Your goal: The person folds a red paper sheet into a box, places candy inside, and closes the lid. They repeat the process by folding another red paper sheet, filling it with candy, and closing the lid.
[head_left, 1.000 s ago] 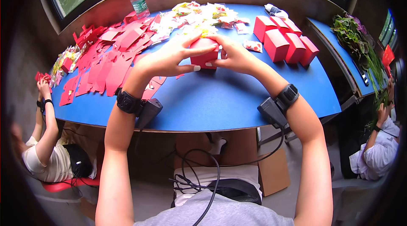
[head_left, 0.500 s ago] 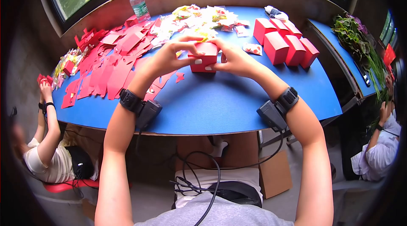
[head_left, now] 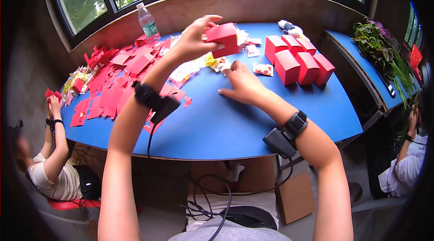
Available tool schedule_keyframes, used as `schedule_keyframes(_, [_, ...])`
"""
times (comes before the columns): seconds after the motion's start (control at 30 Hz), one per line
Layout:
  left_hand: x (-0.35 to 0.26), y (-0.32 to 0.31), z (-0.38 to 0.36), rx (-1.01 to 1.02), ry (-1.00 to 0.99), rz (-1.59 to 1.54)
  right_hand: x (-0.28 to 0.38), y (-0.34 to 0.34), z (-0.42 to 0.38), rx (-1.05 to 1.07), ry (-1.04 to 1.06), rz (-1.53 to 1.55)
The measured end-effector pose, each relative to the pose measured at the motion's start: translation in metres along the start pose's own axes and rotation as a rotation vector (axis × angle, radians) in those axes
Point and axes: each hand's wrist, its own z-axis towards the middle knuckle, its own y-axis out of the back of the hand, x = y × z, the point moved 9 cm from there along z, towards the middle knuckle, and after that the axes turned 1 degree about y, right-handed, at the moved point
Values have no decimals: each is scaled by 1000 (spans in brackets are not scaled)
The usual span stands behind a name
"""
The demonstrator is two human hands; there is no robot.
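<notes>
My left hand (head_left: pixel 199 37) grips a closed red paper box (head_left: pixel 224 40) by its side, thumb in front, and holds it up above the table. My right hand (head_left: pixel 244 82) is low over the blue tabletop with fingers apart and nothing visible in them. Just beyond its fingertips lie small wrapped packets (head_left: pixel 219 63), some yellow and white. Another packet with red marks (head_left: pixel 263 69) is to the right of that hand. The raised box and my left hand hide part of the packet pile behind them.
Several finished red boxes (head_left: pixel 287 67) stand in rows at the right. Flat red card pieces (head_left: pixel 110 98) cover the left side, with a water bottle (head_left: pixel 148 24) behind. People sit at both sides; leafy stems (head_left: pixel 384 46) lie on a side table (head_left: pixel 357 55).
My left hand has lifted the red box up off the table. My right hand has let go of it and moved slightly lower and right. The view has tilted up a little.
</notes>
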Motion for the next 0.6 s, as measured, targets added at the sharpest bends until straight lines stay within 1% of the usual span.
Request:
schedule_keyframes(0.03, [-5, -16, 17, 74, -107, 121, -2, 8, -1, 22, -66, -86])
schedule_keyframes(0.07, [-10, -33, 30, 147, -217, 241, -3, 9, -1, 19, -66, -90])
schedule_keyframes(0.1, [-8, -49, 41, 280, -160, 284, -15, 9, -4, 46, -185, -149])
schedule_keyframes(0.13, [-6, -62, 54, 357, -138, 276, -28, 11, -8, 71, -309, -208])
schedule_keyframes(0.2, [2, -87, 70, 503, -187, 274, -46, 3, -12, 136, -470, -355])
schedule_keyframes(0.27, [12, -107, 78, 621, -147, 269, -49, 7, -19, 84, -569, -346])
schedule_keyframes(0.33, [8, -119, 80, 666, -165, 265, -50, 4, -16, 93, -542, -347])
schedule_keyframes(0.4, [14, -129, 87, 669, -135, 250, -51, -11, -10, 145, -478, -292])
schedule_keyframes(0.47, [28, -137, 92, 713, -110, 193, -42, 2, -12, 110, -421, -300])
schedule_keyframes(0.53, [13, -138, 95, 659, -198, 190, -20, 12, -12, 167, -291, -135])
schedule_keyframes(0.57, [21, -142, 98, 627, -216, 120, -17, 11, -11, 172, -272, -139])
schedule_keyframes(0.6, [24, -145, 97, 630, -152, 112, -9, 10, -9, 147, -204, -68])
